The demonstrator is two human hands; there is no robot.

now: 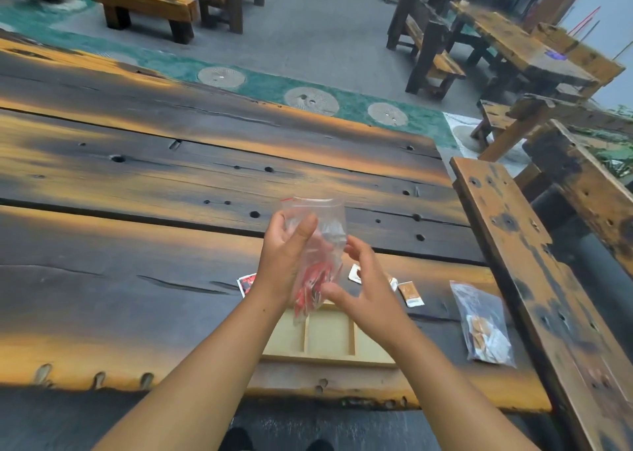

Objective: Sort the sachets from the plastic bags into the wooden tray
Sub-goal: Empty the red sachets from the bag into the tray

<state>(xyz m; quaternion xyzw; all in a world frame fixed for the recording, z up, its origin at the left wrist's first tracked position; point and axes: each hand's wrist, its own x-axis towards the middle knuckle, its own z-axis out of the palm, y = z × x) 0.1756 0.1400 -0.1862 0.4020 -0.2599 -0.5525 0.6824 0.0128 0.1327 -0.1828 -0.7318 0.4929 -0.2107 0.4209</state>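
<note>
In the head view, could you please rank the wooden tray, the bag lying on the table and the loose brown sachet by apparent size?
1. Wooden tray, partly hidden by arms.
2. Bag on the table.
3. Brown sachet, clearly smallest.

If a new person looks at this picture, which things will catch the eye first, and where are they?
First the clear plastic bag of red sachets, held upright at centre by the left hand, the right hand open beside it. Below them lies the pale wooden tray, and a second bag rests on the scorched plank table to the right.
</note>
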